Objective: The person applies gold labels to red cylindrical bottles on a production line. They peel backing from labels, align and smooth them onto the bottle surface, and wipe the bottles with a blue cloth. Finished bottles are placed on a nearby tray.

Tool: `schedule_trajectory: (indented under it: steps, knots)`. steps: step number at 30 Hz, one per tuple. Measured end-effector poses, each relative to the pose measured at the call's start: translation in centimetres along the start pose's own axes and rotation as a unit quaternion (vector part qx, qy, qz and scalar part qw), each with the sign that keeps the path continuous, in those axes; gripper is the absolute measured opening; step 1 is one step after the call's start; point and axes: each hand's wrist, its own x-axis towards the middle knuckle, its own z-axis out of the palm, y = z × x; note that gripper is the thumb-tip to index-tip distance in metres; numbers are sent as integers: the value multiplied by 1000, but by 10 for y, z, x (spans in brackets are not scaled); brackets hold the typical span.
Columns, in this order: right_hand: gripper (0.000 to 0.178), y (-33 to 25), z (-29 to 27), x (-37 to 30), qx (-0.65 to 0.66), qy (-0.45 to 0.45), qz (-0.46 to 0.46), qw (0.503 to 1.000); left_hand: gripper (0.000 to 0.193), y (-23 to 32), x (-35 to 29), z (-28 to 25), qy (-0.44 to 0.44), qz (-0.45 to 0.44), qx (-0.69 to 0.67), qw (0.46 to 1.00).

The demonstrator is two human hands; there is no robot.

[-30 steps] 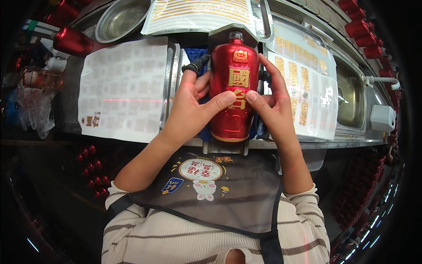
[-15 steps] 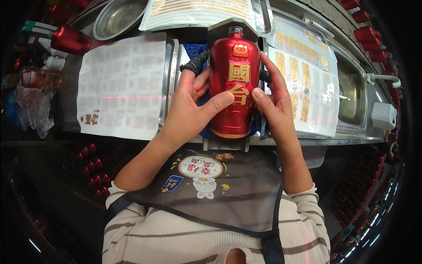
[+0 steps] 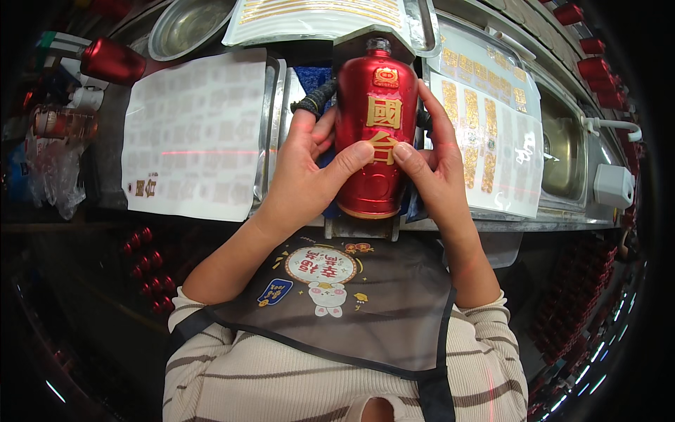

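Note:
A glossy red bottle (image 3: 373,186) with gold characters down its front lies face up in a metal holder (image 3: 362,229), its neck pointing away from me. My left hand (image 3: 309,158) grips its left side, the thumb pressed on the lower gold character. From the right, my right hand (image 3: 437,156) grips the other side, and its thumb presses on the same character. The two thumb tips are close together. A dark wrapping covers a finger of my left hand. The fingertips behind the bottle are partly hidden.
Left of the bottle lies a white decal sheet (image 3: 190,126) on a metal tray. Gold decal sheets (image 3: 485,141) lie on the right, before a metal sink (image 3: 566,155). A steel bowl (image 3: 188,28) and another red bottle (image 3: 112,62) stand at the far left.
My right thumb has moved left and inward onto the lower gold character, nearer the left thumb. The bottle has barely moved.

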Motion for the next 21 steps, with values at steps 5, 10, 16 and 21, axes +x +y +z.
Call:
schedule_trajectory:
  steps: [5,10,16,21]
  knots:
    - [82,-1,-2,1,-5,-6,5,1000,57,5,-2,6,11,-5,-30,999]
    - [83,-6,3,0,-24,-10,1,1000,63,0,-4,5,-5,32,86,996]
    - [83,-5,5,1,-14,-6,-9,1000,56,5,-4,9,4,29,71,997]
    - [82,-6,4,0,-19,-5,-5,1000,47,-2,-4,5,6,36,79,996]
